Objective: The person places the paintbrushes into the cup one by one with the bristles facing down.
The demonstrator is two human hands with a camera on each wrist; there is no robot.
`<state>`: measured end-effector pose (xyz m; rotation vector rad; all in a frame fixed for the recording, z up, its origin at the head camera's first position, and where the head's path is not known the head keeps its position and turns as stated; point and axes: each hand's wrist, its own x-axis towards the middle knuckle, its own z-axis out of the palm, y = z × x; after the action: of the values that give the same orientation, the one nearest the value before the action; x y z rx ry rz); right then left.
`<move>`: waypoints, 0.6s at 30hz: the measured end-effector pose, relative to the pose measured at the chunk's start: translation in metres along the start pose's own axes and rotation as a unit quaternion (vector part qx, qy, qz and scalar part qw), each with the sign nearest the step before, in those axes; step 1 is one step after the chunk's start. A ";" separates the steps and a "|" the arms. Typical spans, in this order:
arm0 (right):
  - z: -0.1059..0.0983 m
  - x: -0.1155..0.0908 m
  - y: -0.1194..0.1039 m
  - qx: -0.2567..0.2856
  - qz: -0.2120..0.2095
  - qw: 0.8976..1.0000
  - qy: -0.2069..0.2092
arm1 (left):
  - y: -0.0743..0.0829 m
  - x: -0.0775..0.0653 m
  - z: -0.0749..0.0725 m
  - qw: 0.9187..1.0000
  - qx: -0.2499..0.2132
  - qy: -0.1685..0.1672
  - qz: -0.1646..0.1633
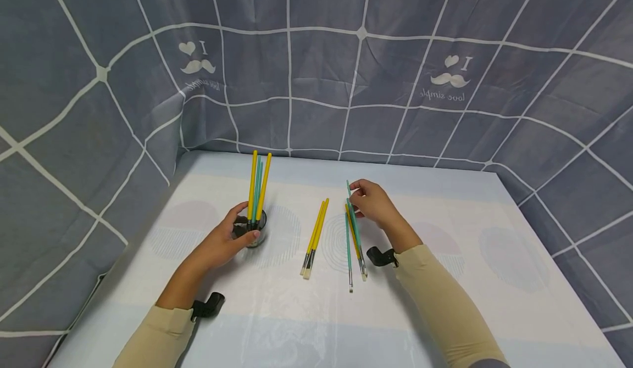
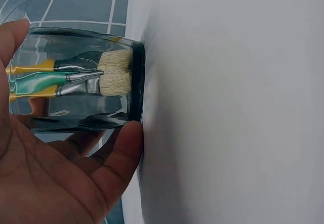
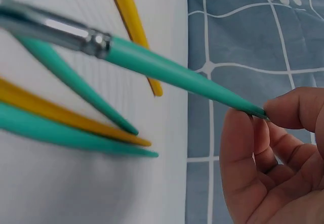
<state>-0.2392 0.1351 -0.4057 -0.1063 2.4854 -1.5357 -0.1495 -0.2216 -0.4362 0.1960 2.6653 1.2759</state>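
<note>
My left hand [image 1: 222,244] grips a clear glass cup [image 2: 76,110] that stands upright on the table at the left. Inside it, yellow-handled paintbrushes [image 1: 264,184] and green-handled ones [image 1: 259,192] stand with bristles down against the thick dark base. With thumb and fingertips, my right hand [image 1: 378,206] pinches a green paintbrush [image 3: 167,72] by the tip of its handle. The metal ferrule of that brush points away from the hand. Beneath it in the right wrist view lie more green brushes [image 3: 81,82] and a yellow brush [image 3: 76,117] on the table.
Between the hands lies a small group of yellow paintbrushes [image 1: 318,228], bristles toward me. The white table [image 1: 277,313] carries pale circle patterns. A grey curtain [image 1: 321,66] with white lines hangs behind the table and along both sides.
</note>
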 end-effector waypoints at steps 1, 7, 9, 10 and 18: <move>0.001 0.000 -0.001 0.003 -0.002 1.000 0.002 | 0.000 0.000 0.000 1.000 0.000 0.000 0.001; 0.008 -0.002 -0.005 0.035 -0.019 0.999 -0.004 | -0.001 -0.001 -0.001 1.000 -0.002 0.000 0.000; 0.011 -0.002 -0.007 0.045 -0.023 0.999 -0.009 | -0.001 -0.001 -0.001 1.000 -0.003 0.000 -0.001; 0.012 -0.003 -0.007 0.047 -0.025 0.999 -0.011 | -0.002 -0.001 -0.001 1.000 -0.004 -0.001 -0.002; 0.022 0.001 -0.011 0.070 -0.057 0.996 -0.021 | -0.002 -0.001 0.000 1.000 -0.001 -0.001 0.000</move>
<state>-0.2361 0.1107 -0.4059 -0.2593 2.3683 -1.7290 -0.1483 -0.2233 -0.4373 0.1974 2.6628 1.2787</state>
